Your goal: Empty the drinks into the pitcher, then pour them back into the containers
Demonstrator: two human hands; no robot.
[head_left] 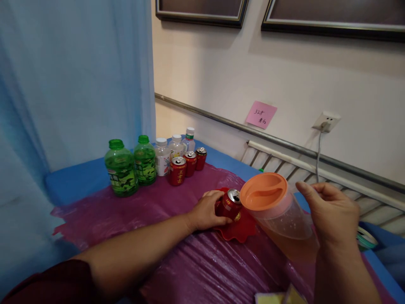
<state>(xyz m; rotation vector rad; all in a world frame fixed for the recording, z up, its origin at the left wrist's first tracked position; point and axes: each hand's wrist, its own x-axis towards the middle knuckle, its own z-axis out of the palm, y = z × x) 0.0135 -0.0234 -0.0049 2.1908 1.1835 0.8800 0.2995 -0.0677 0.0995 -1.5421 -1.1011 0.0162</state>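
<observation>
My left hand (207,212) is wrapped round an opened red drink can (230,205), which stands upright, or nearly so, on a red wavy-edged mat (236,231). Tilted toward that can is a translucent plastic pitcher (289,228) with an orange lid (264,192) and brownish liquid inside. Its lid edge comes right up to the can's top; I cannot tell whether they touch or whether liquid flows. On the pitcher's far right side, my right hand (337,211) is closed at its handle, which is mostly hidden by the fingers.
A purple plastic sheet (110,217) covers the blue surface (71,173). Three red cans (177,172) stand before several bottles, including a green bottle (121,171) and a white-capped bottle (162,158). A radiator (354,177) lines the wall. Yellow item (268,298) at the front edge.
</observation>
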